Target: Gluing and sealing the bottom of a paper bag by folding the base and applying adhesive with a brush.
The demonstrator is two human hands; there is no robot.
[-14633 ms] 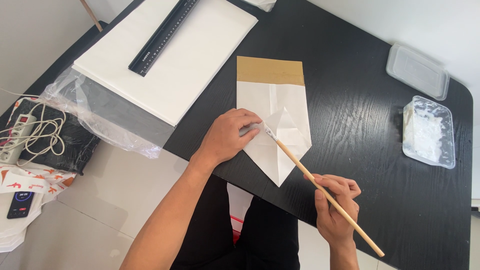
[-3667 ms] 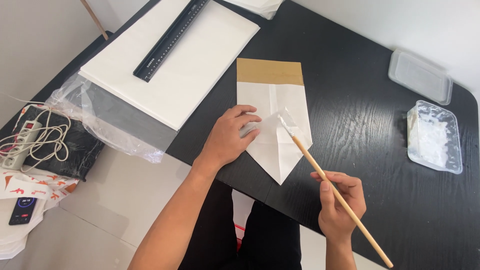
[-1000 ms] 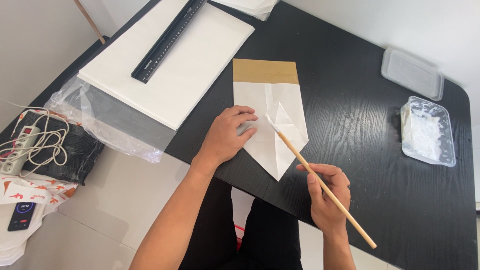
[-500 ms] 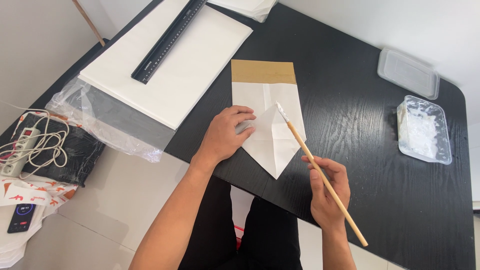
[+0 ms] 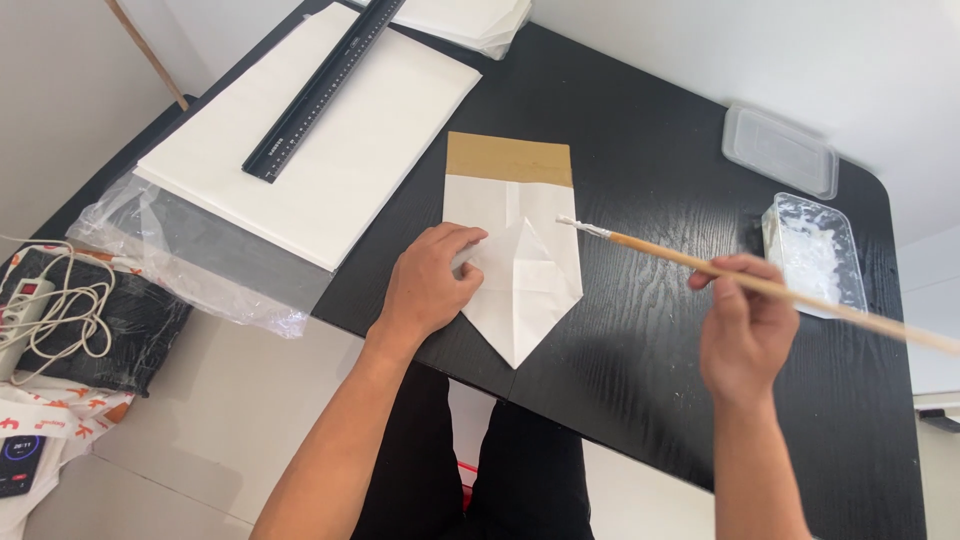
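Now | white folded paper (image 5: pixel 520 270), brown top, pointed base | left hand (image 5: pixel 428 285) flat on it | right hand (image 5: pixel 745 325) fingers pinch brush (image 5: pixel 700 262)

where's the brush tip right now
In the head view the brush tip hangs just past the right edge of the folded white paper, right of the left hand; the right hand holds the handle further right.
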